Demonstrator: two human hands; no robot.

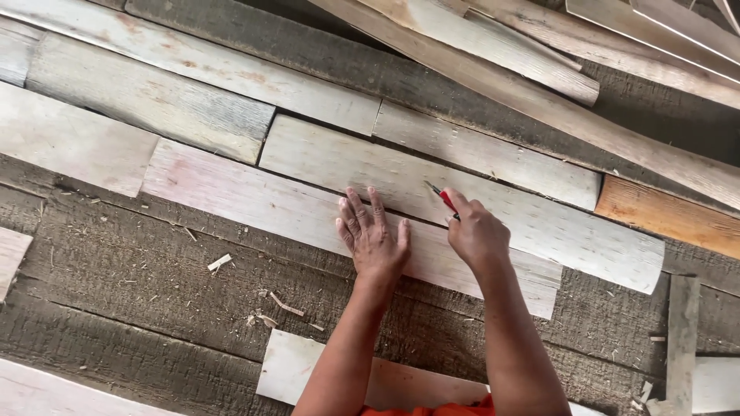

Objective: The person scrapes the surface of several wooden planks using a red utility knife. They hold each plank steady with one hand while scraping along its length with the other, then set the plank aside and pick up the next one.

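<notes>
Left hand (373,235): one, flat and open, palm down, fingers spread; grips nothing, presses on the pale veneer strip (254,202).
Right hand (475,231): one, fingers curled shut round a red pencil (442,197); tip points up-left, at the seam where two strips meet.
Red pencil: one; only the short red end shows past the fingers.
Pale veneer strip: long, runs from upper left to lower right across the dark plank surface (139,285); both hands on it, side by side.
Neighbouring strip (555,231): one, just above, edge touching the first, rounded right end.
Other pale strips, upper left: four counted, laid edge to edge.
Orange-brown strip (671,217): one, right.
Wood chips (274,304): several, scattered left of the forearms.
Near strip (287,366): one, bottom, partly under the arms.
</notes>
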